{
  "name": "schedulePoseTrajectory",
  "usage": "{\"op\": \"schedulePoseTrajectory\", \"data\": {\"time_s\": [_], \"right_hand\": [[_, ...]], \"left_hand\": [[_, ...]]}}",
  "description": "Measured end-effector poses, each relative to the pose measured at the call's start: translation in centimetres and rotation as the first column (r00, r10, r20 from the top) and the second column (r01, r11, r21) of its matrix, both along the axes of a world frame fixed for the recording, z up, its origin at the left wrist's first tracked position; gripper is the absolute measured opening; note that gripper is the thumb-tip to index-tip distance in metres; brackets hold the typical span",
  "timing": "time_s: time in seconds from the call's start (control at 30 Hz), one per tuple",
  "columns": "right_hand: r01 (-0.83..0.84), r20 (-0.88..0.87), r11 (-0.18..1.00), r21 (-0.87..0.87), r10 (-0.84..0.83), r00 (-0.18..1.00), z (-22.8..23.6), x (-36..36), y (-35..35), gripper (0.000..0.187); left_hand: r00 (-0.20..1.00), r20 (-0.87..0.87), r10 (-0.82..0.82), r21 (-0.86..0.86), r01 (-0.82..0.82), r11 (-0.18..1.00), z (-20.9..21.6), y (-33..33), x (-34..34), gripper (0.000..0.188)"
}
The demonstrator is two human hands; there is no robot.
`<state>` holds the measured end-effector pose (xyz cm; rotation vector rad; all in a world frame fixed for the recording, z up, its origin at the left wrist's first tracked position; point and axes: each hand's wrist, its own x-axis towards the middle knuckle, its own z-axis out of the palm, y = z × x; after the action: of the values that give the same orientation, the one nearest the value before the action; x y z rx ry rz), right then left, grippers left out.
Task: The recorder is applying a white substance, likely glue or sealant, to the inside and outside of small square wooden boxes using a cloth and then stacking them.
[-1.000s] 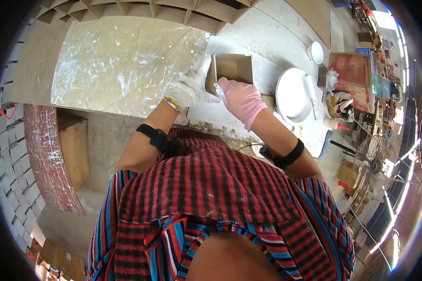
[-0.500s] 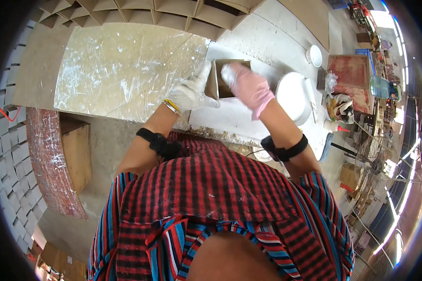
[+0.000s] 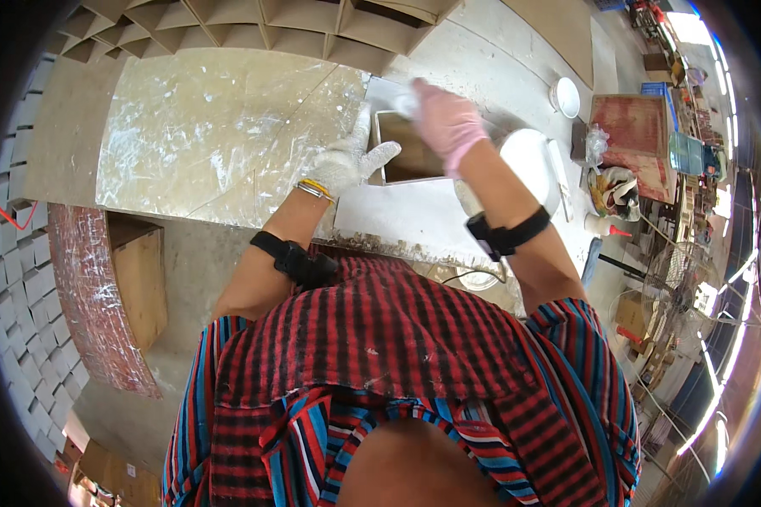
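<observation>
An open-topped brown box [image 3: 406, 145] with pale rim edges stands on a white sheet [image 3: 385, 207] on the worktable. My left hand [image 3: 340, 165], in a whitish work glove, braces the box at its left wall: the fingers lie along the outside and the thumb reaches over the rim. My right hand [image 3: 450, 127], in a pink glove, is above the box's far right part and covers that corner. Its fingers are closed on a small white thing [image 3: 407, 103], smeared by motion, whose kind I cannot make out.
Right of the box stands a large round tub [image 3: 528, 173] with white contents, a flat stick [image 3: 560, 177] across its edge. A small white bucket [image 3: 565, 98] is farther back. Brown divided compartments [image 3: 296, 38] line the far side. A fan [image 3: 676, 275] stands at right.
My right hand has moved from over the box's opening to its far edge with the white thing. My left thumb has shifted from the box's near corner up over its rim.
</observation>
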<state>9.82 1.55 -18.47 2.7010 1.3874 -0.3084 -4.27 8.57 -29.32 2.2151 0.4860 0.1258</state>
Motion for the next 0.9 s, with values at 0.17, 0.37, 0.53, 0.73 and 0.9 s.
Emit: {"op": "schedulePoseTrajectory", "data": {"time_s": [0.17, 0.37, 0.53, 0.73, 0.9], "right_hand": [[-0.248, 0.084, 0.969, 0.023, 0.245, 0.966, -1.8, 0.4, -0.9, 0.021], [-0.003, -0.002, 1.000, 0.003, 0.003, 1.000, -3.0, 5.5, -3.9, 0.030], [0.163, -0.304, 0.981, 0.103, -0.125, 0.944, -3.1, 7.3, -10.2, 0.046], [0.668, -0.424, 0.686, 0.290, -0.533, 0.732, -3.8, 10.8, -23.0, 0.045], [0.611, -0.079, 0.782, 0.122, -0.606, 0.792, -6.1, 10.3, -24.5, 0.042]], "left_hand": [[1.000, 0.000, 0.000, 0.036, 0.000, 0.999, 0.6, -0.2, -0.2, 0.082], [0.996, 0.076, 0.048, -0.251, -0.028, 0.968, 0.3, -0.5, 0.2, 0.088], [0.990, 0.133, 0.042, -0.277, -0.004, 0.961, 2.0, -1.0, 0.5, 0.086], [0.991, 0.114, 0.063, 0.303, -0.095, 0.948, 7.7, -2.8, 1.2, 0.064], [0.938, -0.072, -0.338, 0.274, 0.345, 0.898, 9.6, -5.2, 5.2, 0.029]]}}
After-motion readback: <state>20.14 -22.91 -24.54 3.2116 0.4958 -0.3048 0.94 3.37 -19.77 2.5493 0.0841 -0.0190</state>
